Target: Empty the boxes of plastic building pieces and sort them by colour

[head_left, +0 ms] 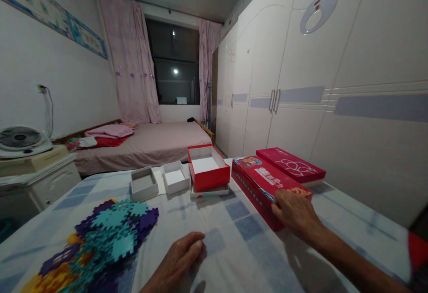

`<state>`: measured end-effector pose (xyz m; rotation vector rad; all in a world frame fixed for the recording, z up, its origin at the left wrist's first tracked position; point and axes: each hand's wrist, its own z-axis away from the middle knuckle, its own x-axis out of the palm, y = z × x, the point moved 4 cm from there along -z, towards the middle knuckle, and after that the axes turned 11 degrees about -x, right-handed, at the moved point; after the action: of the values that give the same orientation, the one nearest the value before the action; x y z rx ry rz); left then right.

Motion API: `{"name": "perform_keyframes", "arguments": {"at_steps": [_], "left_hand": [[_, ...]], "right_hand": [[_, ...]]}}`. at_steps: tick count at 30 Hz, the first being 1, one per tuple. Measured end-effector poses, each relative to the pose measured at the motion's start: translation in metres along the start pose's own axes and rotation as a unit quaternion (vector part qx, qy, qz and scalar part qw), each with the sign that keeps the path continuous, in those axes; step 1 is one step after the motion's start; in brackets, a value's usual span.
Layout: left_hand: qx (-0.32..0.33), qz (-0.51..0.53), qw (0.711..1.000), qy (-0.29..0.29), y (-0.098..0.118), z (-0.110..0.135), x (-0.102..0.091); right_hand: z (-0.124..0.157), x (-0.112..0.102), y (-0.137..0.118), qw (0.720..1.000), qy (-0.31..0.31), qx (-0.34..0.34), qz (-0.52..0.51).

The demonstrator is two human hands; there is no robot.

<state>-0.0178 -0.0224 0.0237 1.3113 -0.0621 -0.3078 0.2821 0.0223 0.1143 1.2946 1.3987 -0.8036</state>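
My right hand is closed on the near end of a long red box with white lettering and a printed picture on its lid. Its fingers are curled at the top edge, and some are hidden from view. Low in the middle, my left hand lies loosely over the tablecloth, fingers extended and nothing visible in it. To its left spreads a heap of toothed, snowflake-like plastic pieces in teal, purple and yellow. Behind the long box is a flatter crimson box with white line drawing.
Along the far table edge stand a grey open box, a white open box and a red open box, the last on a shallow white lid. Beyond are a bed, a fan and white wardrobes.
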Motion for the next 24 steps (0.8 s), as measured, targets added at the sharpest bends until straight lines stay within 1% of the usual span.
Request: {"name": "perform_keyframes", "arguments": {"at_steps": [2, 3, 5, 7, 8, 10, 12, 14, 16, 18, 20, 22, 24], "left_hand": [[0.015, -0.081, 0.997, 0.002, 0.014, 0.011, 0.009], [0.031, -0.118, 0.992, 0.003, 0.023, 0.016, 0.015], [0.088, -0.181, 0.98, -0.011, 0.041, 0.023, 0.032], [0.169, -0.229, 0.958, -0.036, 0.059, 0.026, 0.054], [0.21, -0.25, 0.944, -0.048, 0.066, 0.026, 0.066], [0.294, -0.296, 0.906, -0.072, 0.078, 0.024, 0.091], [0.373, -0.349, 0.856, -0.08, 0.086, 0.021, 0.113], [0.434, -0.396, 0.807, -0.057, 0.09, 0.017, 0.129], [0.47, -0.422, 0.775, -0.017, 0.091, 0.011, 0.136], [0.486, -0.428, 0.762, 0.023, 0.089, 0.006, 0.138], [0.489, -0.429, 0.758, 0.05, 0.087, 0.002, 0.136], [0.494, -0.438, 0.749, 0.059, 0.085, -0.001, 0.136], [0.503, -0.45, 0.736, 0.059, 0.084, -0.003, 0.136]], "right_hand": [[0.035, -0.008, -0.01, 0.997, -0.004, -0.054, -0.056], [0.051, -0.013, -0.014, 0.993, 0.003, -0.082, -0.085], [0.073, -0.024, -0.014, 0.983, 0.044, -0.121, -0.127], [0.08, -0.034, -0.006, 0.977, 0.102, -0.129, -0.134], [0.079, -0.037, -0.001, 0.976, 0.12, -0.128, -0.129], [0.069, -0.039, 0.006, 0.974, 0.133, -0.141, -0.119], [0.056, -0.04, 0.005, 0.968, 0.119, -0.188, -0.12], [0.043, -0.038, -0.003, 0.954, 0.094, -0.252, -0.128], [0.031, -0.035, -0.012, 0.941, 0.069, -0.302, -0.137], [0.019, -0.03, -0.017, 0.932, 0.044, -0.329, -0.142], [0.007, -0.025, -0.021, 0.928, 0.021, -0.346, -0.138], [-0.002, -0.023, -0.024, 0.923, 0.009, -0.367, -0.118], [-0.007, -0.022, -0.028, 0.915, 0.007, -0.396, -0.077]]}}
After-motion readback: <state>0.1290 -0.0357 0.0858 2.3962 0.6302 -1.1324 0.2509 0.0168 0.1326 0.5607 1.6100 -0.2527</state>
